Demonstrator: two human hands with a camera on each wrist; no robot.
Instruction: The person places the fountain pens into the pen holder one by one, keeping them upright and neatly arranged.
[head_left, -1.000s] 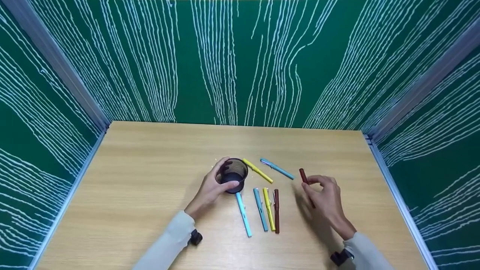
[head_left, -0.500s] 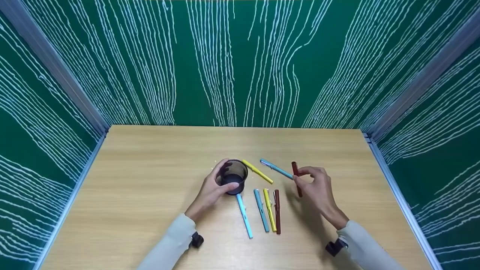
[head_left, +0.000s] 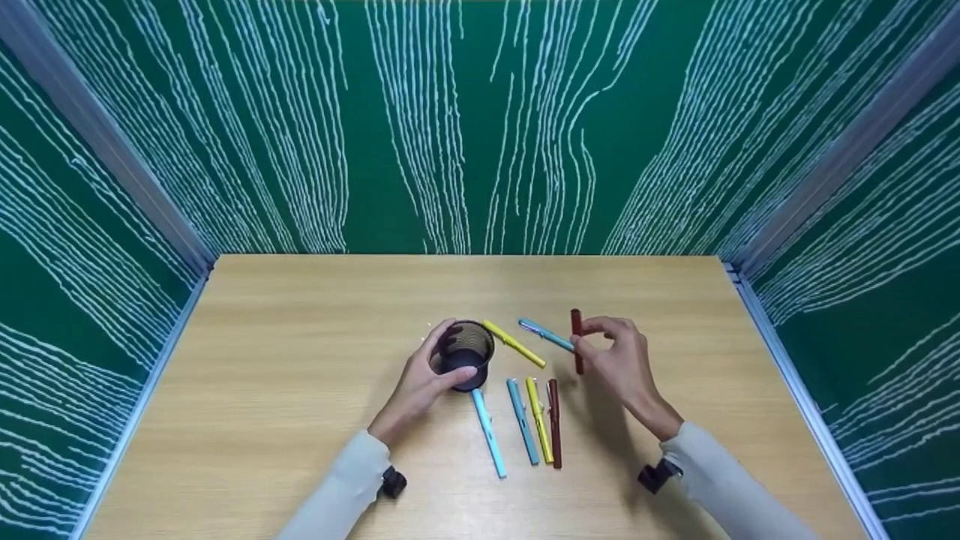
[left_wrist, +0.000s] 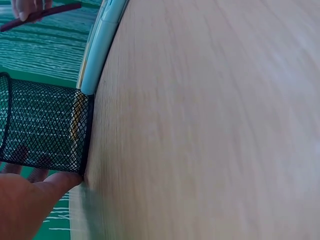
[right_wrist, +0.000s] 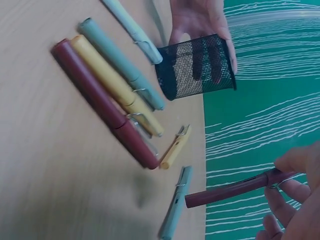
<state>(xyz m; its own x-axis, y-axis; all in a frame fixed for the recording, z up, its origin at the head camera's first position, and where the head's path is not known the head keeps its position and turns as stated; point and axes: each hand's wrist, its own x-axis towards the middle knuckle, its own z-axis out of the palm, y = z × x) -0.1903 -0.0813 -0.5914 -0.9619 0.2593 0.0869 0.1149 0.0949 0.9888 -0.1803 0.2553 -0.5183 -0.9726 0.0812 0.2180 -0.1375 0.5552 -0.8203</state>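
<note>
My left hand (head_left: 420, 386) grips a black mesh pen holder (head_left: 466, 358) from its left side, fingers round the back and thumb across the front. In the left wrist view the mesh holder (left_wrist: 42, 125) stands upright on the table. My right hand (head_left: 621, 364) pinches a dark red pen (head_left: 577, 322) between thumb and fingers, raised off the table and roughly upright. A blue pen (head_left: 544, 332) lies behind it, partly overlapped in the head view. Between this pen and the holder lies a yellow pen (head_left: 514, 343).
In front lie a light blue pen (head_left: 489, 435) right at the holder's base, then a blue pen (head_left: 523, 421), a yellow pen (head_left: 539, 421) and a second dark red pen (head_left: 554, 424) side by side. Green walls (head_left: 525, 150) with white lines enclose the wooden table (head_left: 300, 337).
My right hand has moved left and slightly away from me with the dark red pen, which has turned more upright. The left hand stays on the pen holder.
</note>
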